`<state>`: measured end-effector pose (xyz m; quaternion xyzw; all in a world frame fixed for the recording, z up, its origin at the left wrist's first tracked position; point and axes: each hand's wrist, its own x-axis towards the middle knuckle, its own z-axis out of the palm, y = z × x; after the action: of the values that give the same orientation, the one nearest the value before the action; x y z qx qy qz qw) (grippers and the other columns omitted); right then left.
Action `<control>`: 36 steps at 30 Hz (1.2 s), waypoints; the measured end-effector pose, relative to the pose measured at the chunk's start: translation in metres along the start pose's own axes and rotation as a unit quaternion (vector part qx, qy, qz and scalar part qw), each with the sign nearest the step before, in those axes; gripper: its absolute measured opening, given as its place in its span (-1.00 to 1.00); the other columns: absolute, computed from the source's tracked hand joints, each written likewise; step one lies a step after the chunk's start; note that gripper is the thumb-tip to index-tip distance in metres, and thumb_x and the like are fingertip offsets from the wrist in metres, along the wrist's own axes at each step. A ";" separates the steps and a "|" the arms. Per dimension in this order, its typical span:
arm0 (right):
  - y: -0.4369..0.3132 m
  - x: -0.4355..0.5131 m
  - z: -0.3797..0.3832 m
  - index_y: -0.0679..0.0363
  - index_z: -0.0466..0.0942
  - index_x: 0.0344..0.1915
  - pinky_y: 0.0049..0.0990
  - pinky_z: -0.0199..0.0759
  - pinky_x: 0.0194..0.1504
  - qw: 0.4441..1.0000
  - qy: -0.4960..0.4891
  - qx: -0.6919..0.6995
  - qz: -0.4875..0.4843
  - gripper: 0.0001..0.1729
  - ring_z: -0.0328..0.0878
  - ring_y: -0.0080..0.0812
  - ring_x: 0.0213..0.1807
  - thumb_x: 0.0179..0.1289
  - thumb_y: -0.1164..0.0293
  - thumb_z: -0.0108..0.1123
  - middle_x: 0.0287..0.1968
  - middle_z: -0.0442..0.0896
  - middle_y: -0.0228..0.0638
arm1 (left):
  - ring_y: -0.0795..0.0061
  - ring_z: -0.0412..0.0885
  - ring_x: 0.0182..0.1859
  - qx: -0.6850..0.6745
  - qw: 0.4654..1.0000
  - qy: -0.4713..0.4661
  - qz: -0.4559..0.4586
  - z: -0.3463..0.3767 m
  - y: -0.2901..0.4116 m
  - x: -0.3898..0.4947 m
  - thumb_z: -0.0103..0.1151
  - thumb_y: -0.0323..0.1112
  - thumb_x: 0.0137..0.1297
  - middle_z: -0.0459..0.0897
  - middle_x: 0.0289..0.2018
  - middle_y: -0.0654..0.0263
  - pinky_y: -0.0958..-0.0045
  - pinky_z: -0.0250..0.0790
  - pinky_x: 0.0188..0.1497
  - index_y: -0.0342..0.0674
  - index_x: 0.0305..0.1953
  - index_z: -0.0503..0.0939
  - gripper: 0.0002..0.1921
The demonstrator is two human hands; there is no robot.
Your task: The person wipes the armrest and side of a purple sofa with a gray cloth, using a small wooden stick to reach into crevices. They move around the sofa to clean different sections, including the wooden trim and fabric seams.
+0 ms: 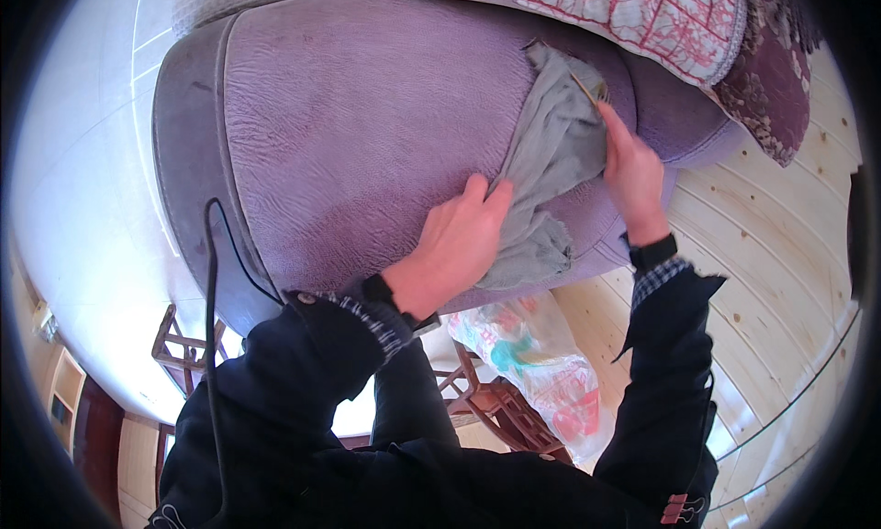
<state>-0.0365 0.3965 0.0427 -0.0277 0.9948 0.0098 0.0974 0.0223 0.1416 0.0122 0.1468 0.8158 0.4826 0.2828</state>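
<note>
A crumpled grey-green cloth [550, 157] lies in a long strip across the purple upholstered seat [358, 130] of a sofa. At the cloth's near left edge, my left hand [458, 240] pinches the fabric between thumb and forefinger. My right hand [632, 174] grips the cloth's right edge farther up. A thin yellowish stick-like piece [584, 88] runs over the cloth to my right fingertips; whether it belongs to the cloth I cannot tell. My right palm and the fabric under it are hidden.
A patterned cover [626, 20] lies along the sofa's far side. Below the seat's near edge are a printed plastic bag [530, 364] and a dark wooden stool [492, 402]. Another wooden stool [186, 350] stands left. Plank flooring [750, 247] extends right. A black cable [212, 309] loops by my left arm.
</note>
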 end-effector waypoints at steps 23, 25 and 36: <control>0.018 -0.111 0.113 0.35 0.43 -0.12 -0.25 0.34 -0.08 0.842 0.212 0.331 0.370 -0.68 0.49 -0.04 -0.16 0.45 0.30 -0.17 -0.22 0.55 0.00 | -0.13 0.06 0.36 0.236 0.935 -0.002 0.264 0.014 0.058 0.071 0.26 -0.06 0.09 0.18 0.33 0.13 -0.34 -0.18 0.31 0.14 0.22 0.37 -0.39; 0.019 -0.111 0.118 0.35 0.42 -0.13 -0.26 0.34 -0.08 0.853 0.237 0.289 0.364 -0.67 0.49 -0.08 -0.17 0.45 0.29 -0.18 -0.22 0.55 -0.02 | -0.09 0.08 0.37 0.264 0.920 0.020 0.290 0.021 0.042 0.075 0.25 -0.05 0.07 0.19 0.33 0.14 -0.28 -0.17 0.34 0.16 0.19 0.40 -0.41; -0.020 -0.132 0.087 0.27 0.42 -0.18 -0.57 0.20 -0.39 0.732 0.225 0.526 0.370 -0.75 0.27 -0.62 -0.42 0.47 0.31 -0.12 -0.43 0.36 -0.47 | 0.20 0.32 0.24 0.336 0.910 0.091 0.223 -0.072 -0.039 0.057 0.13 -0.23 0.01 0.38 0.16 0.17 -0.09 0.07 0.17 0.12 0.02 0.50 -0.56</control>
<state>0.1112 0.3856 -0.0169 0.3963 0.7657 -0.4865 -0.1412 -0.0653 0.1016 -0.0129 0.3669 0.8979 0.2418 0.0262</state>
